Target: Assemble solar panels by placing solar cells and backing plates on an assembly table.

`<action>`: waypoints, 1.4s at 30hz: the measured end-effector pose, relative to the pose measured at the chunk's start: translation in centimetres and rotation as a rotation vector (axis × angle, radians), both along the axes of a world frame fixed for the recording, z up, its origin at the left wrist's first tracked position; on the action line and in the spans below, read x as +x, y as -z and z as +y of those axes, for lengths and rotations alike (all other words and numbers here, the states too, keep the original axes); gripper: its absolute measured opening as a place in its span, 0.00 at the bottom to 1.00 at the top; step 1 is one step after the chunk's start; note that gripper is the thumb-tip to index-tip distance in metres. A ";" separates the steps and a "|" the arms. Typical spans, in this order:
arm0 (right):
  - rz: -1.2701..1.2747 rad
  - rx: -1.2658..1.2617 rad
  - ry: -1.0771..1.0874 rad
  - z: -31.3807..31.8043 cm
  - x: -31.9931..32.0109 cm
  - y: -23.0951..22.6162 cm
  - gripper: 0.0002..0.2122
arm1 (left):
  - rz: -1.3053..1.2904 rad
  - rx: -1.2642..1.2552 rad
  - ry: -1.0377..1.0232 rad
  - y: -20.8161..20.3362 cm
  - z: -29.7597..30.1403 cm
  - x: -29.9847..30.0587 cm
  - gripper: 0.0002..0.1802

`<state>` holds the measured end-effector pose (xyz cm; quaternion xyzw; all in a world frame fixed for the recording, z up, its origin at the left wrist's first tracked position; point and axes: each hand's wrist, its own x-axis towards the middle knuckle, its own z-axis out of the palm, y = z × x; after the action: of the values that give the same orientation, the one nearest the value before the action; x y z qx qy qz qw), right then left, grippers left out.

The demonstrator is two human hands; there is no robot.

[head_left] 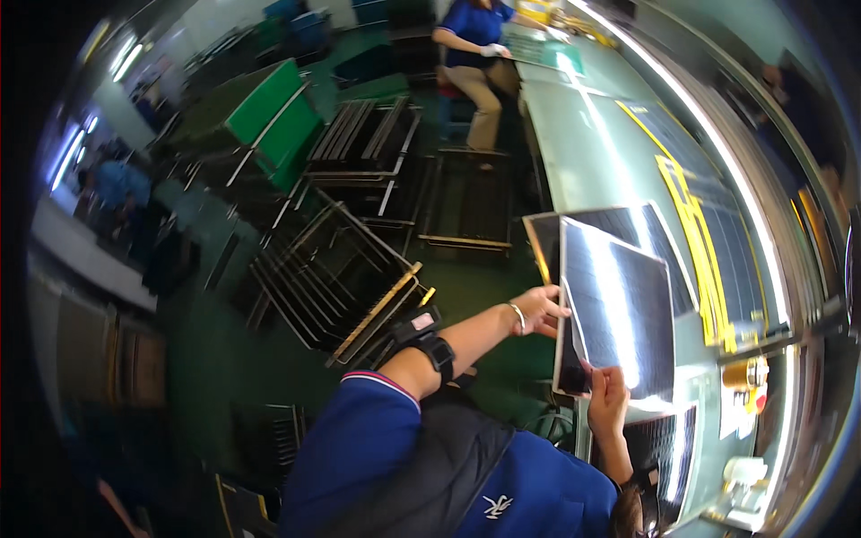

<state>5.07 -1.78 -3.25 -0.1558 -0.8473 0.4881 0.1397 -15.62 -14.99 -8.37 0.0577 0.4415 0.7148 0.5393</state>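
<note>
A glossy dark rectangular panel (646, 314) with fine lines and a bright light streak is tilted over the bench's near edge. My left hand (541, 311) grips its left edge, thumb and fingers closed around the rim. At the lower edge my right hand (610, 394) pinches the panel near its corner. Between the hands a pale line curves along the surface; whether it is a film edge or a reflection I cannot tell. Behind it, partly hidden, lies a second dark panel (668, 235) on the bench. Another dark panel (689, 439) rests beyond my right wrist.
The green-topped bench (574, 170) runs along my right, carrying yellow strips (695, 242) and dark-blue sheets (731, 233). Metal racks (336, 269) stand at my left, with a green board (269, 112) behind. A seated person (475, 54) works at the bench's far end.
</note>
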 end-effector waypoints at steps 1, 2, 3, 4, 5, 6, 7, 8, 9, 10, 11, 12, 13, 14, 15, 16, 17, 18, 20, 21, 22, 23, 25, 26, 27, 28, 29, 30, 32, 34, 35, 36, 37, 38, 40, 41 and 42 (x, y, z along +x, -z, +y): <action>0.014 0.003 -0.030 0.0 -0.8 0.5 0.07 | -0.027 0.070 -0.019 -0.3 -1.0 0.0 0.25; 0.029 0.005 -0.051 0.4 -1.1 0.9 0.07 | -0.052 0.142 -0.028 -1.2 -1.8 0.4 0.24; 0.032 -0.043 -0.131 0.0 -2.0 0.1 0.08 | -0.087 0.179 -0.030 -1.1 -2.5 0.0 0.24; 0.035 -0.092 -0.214 -0.4 -2.4 -1.3 0.09 | -0.120 0.216 -0.035 -0.8 -2.8 -0.3 0.24; -0.001 0.028 -0.288 -0.2 -2.6 -2.0 0.08 | -0.088 0.200 -0.069 -0.2 -2.5 -0.7 0.23; -0.072 0.040 -0.299 -0.5 -2.8 -2.7 0.07 | -0.057 0.182 -0.099 0.8 -1.8 -1.0 0.22; -0.048 -0.062 -0.319 -0.2 -2.9 -1.8 0.07 | 0.043 0.080 -0.050 2.4 -0.9 -1.7 0.21; -0.029 -0.230 -0.317 -0.9 -3.0 -2.1 0.06 | 0.139 -0.030 0.004 3.7 -0.5 -2.4 0.21; -0.022 -0.334 -0.311 -1.3 -3.0 -2.3 0.06 | 0.109 -0.025 -0.026 2.5 -0.9 -2.0 0.20; -0.003 -0.431 -0.293 -1.7 -2.9 -2.2 0.06 | 0.076 -0.017 -0.049 1.3 -1.0 -1.3 0.19; 0.016 -0.480 -0.270 -1.3 -2.9 -1.7 0.06 | 0.044 0.016 -0.076 1.6 -1.5 -1.0 0.20; 0.035 -0.528 -0.243 -0.3 -3.0 -0.9 0.06 | 0.012 0.050 -0.097 1.7 -1.9 -1.3 0.21; 0.073 -0.455 -0.177 1.9 -3.2 -0.6 0.06 | 0.067 -0.027 -0.161 1.3 -3.1 -1.7 0.14; 0.120 -0.387 -0.079 4.8 -3.4 0.1 0.07 | 0.124 -0.108 -0.193 0.6 -4.5 -2.0 0.12; 0.163 -0.460 0.064 9.0 -4.4 1.9 0.07 | 0.160 -0.089 -0.313 -0.6 -7.0 -1.6 0.19; 0.208 -0.532 0.228 13.5 -5.1 4.0 0.08 | 0.258 -0.142 -0.366 3.2 -9.5 -2.9 0.13; 0.246 -0.593 0.374 16.9 -4.7 5.6 0.09 | 0.326 -0.083 -0.413 0.2 -11.8 -2.1 0.15; 0.273 -0.645 0.502 20.2 -4.8 6.9 0.10 | 0.481 -0.240 -0.391 0.0 -15.3 -1.9 0.22; 0.137 -0.657 0.494 27.3 -2.6 11.4 0.09 | 0.610 -0.318 -0.463 -4.7 -20.8 -0.4 0.18; 0.123 -0.583 0.468 33.1 0.3 16.6 0.09 | 0.719 -0.488 -0.472 -8.0 -23.1 -0.1 0.15; 0.044 -0.597 0.432 34.5 1.0 17.5 0.09 | 0.813 -0.526 -0.508 -10.5 -25.4 0.7 0.11; 0.075 -0.514 0.428 36.2 2.6 19.5 0.09 | 0.824 -0.524 -0.529 -12.6 -27.3 1.2 0.11; 0.067 -0.662 0.486 30.8 0.9 15.6 0.11 | 0.763 -0.560 -0.579 -17.8 -30.5 4.0 0.16; 0.091 -0.634 0.552 30.0 1.2 14.9 0.13 | 0.781 -0.569 -0.647 -19.2 -31.8 5.2 0.26; 0.122 -0.681 0.609 30.4 1.8 15.0 0.14 | 0.818 -0.614 -0.700 -20.2 -33.0 5.9 0.28; 0.160 -0.726 0.666 30.9 2.3 15.3 0.15 | 0.845 -0.660 -0.787 -21.1 -34.0 6.2 0.30; 0.159 -0.717 0.673 32.1 3.3 16.1 0.15 | 0.861 -0.656 -0.895 -21.1 -35.4 6.3 0.31; 0.145 -0.698 0.775 33.7 5.1 17.1 0.16 | 0.903 -0.591 -0.975 -21.7 -35.6 6.0 0.32; 0.127 -0.675 0.875 35.5 7.4 17.8 0.17 | 0.918 -0.580 -1.136 -21.6 -37.3 5.5 0.30; 0.076 -0.691 0.804 35.4 9.0 17.3 0.16 | 0.974 -0.623 -1.335 -20.6 -38.5 5.1 0.29; 0.136 -0.694 0.821 34.9 9.2 17.1 0.18 | 1.003 -0.648 -1.426 -19.9 -39.0 4.6 0.28; 0.133 -0.689 0.823 34.8 9.6 17.2 0.18 | 1.017 -0.653 -1.489 -19.6 -38.8 4.2 0.28; 0.133 -0.689 0.808 34.8 10.3 17.5 0.18 | 1.044 -0.700 -1.521 -19.0 -39.1 3.5 0.28; 0.135 -0.687 0.788 34.6 10.4 17.5 0.18 | 1.070 -0.745 -1.558 -17.9 -39.8 2.6 0.27; 0.077 -0.685 0.846 32.0 8.7 15.5 0.15 | 1.095 -0.904 -1.568 -16.4 -40.0 1.1 0.27; 0.065 -0.667 0.864 31.7 8.8 15.3 0.14 | 1.133 -0.901 -1.573 -15.5 -39.9 -0.2 0.27; 0.052 -0.648 0.883 31.5 8.8 15.2 0.14 | 1.163 -0.942 -1.562 -15.2 -39.5 -0.7 0.27</action>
<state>13.87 29.74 -18.45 -0.5195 -0.5039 0.6229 0.2970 -16.35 -54.53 6.79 -0.1226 0.7749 0.4825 -0.3894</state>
